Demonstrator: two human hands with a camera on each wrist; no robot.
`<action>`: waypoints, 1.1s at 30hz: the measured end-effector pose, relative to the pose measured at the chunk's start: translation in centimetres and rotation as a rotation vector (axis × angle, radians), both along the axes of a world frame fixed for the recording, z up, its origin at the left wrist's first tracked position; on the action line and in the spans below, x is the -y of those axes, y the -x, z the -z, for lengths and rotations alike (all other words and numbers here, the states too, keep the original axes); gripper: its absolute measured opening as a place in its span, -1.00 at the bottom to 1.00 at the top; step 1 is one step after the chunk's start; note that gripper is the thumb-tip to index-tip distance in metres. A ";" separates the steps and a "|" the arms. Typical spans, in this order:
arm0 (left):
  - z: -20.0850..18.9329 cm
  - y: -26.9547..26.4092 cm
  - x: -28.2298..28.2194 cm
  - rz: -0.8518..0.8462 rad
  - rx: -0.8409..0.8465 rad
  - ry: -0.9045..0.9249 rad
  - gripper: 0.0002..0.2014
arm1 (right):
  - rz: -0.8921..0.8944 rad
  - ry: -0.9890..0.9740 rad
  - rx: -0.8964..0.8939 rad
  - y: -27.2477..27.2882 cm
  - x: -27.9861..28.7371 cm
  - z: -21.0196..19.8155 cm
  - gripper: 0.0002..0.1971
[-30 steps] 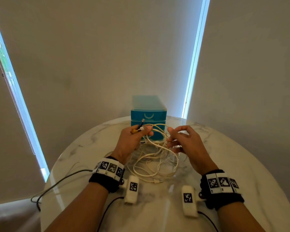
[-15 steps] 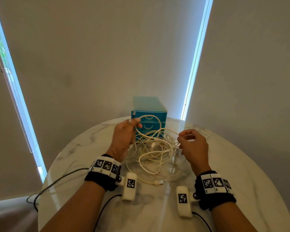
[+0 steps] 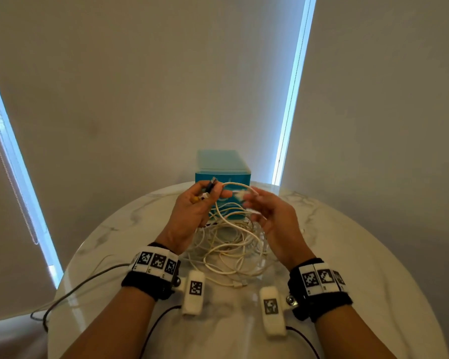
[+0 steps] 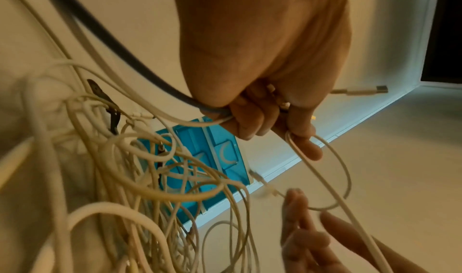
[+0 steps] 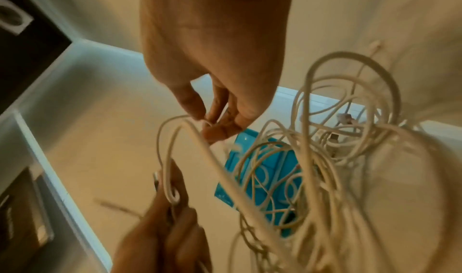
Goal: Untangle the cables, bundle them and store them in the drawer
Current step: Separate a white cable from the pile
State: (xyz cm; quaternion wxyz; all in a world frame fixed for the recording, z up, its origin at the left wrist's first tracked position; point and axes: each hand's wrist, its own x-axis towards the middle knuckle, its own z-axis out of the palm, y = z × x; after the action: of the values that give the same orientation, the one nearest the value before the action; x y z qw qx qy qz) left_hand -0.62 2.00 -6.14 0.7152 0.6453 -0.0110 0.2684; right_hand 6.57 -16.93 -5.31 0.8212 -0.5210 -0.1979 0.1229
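A tangle of white cables [image 3: 231, 244] lies on the marble table [image 3: 373, 268] between my hands, partly lifted. My left hand [image 3: 210, 195] grips several cable ends, among them a dark USB plug [image 3: 213, 181] and a yellow-tipped plug [image 3: 195, 199]. In the left wrist view its fingers [image 4: 252, 119] curl round a dark grey cable [image 4: 105, 36] and white strands. My right hand [image 3: 249, 203], blurred, pinches a white cable loop near its plug; the right wrist view shows this pinch by the right hand [image 5: 212, 123]. The blue drawer unit [image 3: 223, 167] stands behind, drawers closed.
The round table's far edge lies just behind the drawer unit, with grey blinds beyond. A grey lead [image 3: 75, 286] trails off the table's left edge. White wrist-camera pods [image 3: 193, 291] hang below both wrists over the near table.
My right hand has come back left toward my left hand and now pinches the white loop held there. My left hand keeps its bundle of cable ends, raised slightly.
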 end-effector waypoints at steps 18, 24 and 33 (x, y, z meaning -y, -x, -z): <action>-0.6 -0.3 -1.1 0.229 -0.224 0.446 -0.72 | -0.016 0.145 0.187 1.7 -1.0 1.1 -0.61; -0.2 -0.9 -0.1 0.333 -0.234 0.350 -0.53 | -0.011 0.191 0.208 2.6 -2.2 2.4 -0.65; -1.0 0.3 1.7 -0.006 -0.205 -0.090 -0.48 | 0.032 0.244 0.204 2.9 -2.5 3.1 -0.76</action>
State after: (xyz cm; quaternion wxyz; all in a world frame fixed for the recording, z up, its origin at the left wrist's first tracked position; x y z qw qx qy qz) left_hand -0.94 0.33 -5.11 0.6819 0.7010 0.0523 0.2023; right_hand 3.71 -14.38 -8.44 0.7293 -0.6297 -0.2555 0.0793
